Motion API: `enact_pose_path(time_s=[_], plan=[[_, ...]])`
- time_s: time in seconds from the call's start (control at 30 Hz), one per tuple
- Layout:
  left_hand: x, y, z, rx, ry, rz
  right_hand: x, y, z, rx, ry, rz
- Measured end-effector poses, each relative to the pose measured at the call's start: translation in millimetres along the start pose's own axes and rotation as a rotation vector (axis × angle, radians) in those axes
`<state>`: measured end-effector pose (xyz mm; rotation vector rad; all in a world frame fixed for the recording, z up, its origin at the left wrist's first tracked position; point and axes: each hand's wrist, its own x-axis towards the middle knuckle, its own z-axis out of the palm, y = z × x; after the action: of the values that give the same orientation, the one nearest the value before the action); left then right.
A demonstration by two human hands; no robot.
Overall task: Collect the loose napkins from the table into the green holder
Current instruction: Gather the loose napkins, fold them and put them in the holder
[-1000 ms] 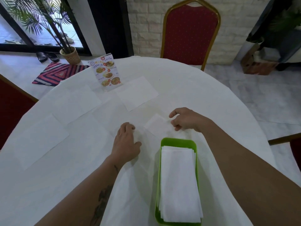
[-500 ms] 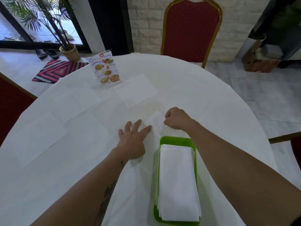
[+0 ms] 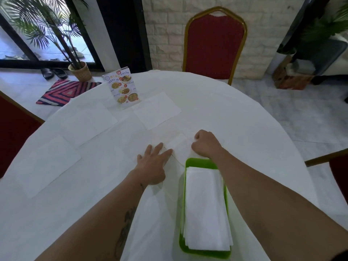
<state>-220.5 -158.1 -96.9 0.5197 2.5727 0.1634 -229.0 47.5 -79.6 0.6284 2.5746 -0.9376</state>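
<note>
A green holder [image 3: 199,162] with a stack of folded white napkins [image 3: 206,208] lies on the white table, near me and right of centre. Just beyond its far end lies a small folded napkin [image 3: 178,145]. My right hand [image 3: 204,144] is closed on that napkin's right edge. My left hand [image 3: 152,162] lies flat with fingers spread, its fingertips on the napkin's left edge. Three loose unfolded napkins lie flat farther off: one in the middle [image 3: 157,112], one to the left [image 3: 88,123], one at the near left [image 3: 49,162].
A standing menu card [image 3: 122,87] is at the table's far side. A red chair [image 3: 213,46] stands behind the table, another red chair [image 3: 11,134] at the left, a third at the right edge [image 3: 337,166]. A potted plant and striped mat are on the floor.
My left hand slid right and spread flat onto the small napkin's left edge. My right hand curled into a fist on its right edge; the napkin looks narrower.
</note>
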Motion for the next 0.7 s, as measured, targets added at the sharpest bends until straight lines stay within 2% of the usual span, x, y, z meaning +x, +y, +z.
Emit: enact_pose_path(time_s=[0.1, 0.43, 0.6, 0.7], plan=[[-1, 0, -1, 0.012, -0.003, 0.007, -1, -2, 0, -0.056, -0.007, -0.015], [-1, 3, -2, 0.015, -0.042, -0.009, 6, -25, 11, 0.09, -0.12, -0.029], [-2, -3, -2, -0.037, 0.032, 0.0, 2, -18, 8, 0.275, 0.068, -0.086], [-7, -6, -7, -0.352, 0.175, 0.002, -13, -19, -11, 0.356, 0.213, -0.155]])
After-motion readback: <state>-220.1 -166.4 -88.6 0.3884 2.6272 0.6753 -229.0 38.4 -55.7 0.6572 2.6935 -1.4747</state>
